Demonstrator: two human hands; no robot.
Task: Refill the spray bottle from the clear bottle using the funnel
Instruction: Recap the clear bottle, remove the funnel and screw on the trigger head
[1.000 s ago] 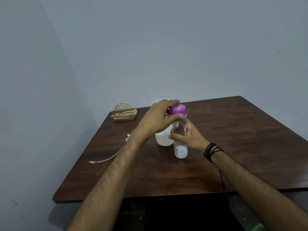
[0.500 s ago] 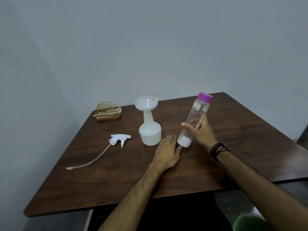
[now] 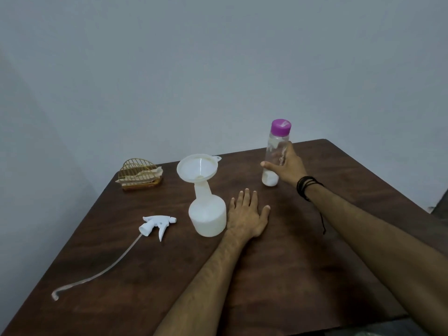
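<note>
The right hand point(image 3: 288, 167) is wrapping its fingers and thumb round the lower half of the clear bottle point(image 3: 276, 154), which is standing upright on the far right part of the table point(image 3: 315, 275), its purple cap point(image 3: 280, 127) screwed on; the bottle is looking mostly empty, with a white band at its base, though whether that is liquid or the bottle's own foot is hard to tell at this distance. The left hand point(image 3: 247, 215) is lying flat on the wood, fingers straight and slightly spread, holding nothing; it is resting just right of the spray bottle point(image 3: 207, 218), its edge touching or nearly touching the body, probably to steady the bottle while the top-heavy funnel is sitting in it.

The funnel point(image 3: 197, 170) is sitting in the spray bottle's open neck, leaning a little towards the left, so the way in is ready for pouring. The spray head point(image 3: 156, 225) is lying on its side to the left of the bottle, its long dip tube point(image 3: 97, 275) trailing towards the near left corner; it is off because the neck has to be free for the funnel. A small wire napkin holder point(image 3: 139, 175) is standing at the far left, well apart from the work.

With the cap on, the pour is either not begun or finished; the bottle's lowness is suggesting the latter.
</note>
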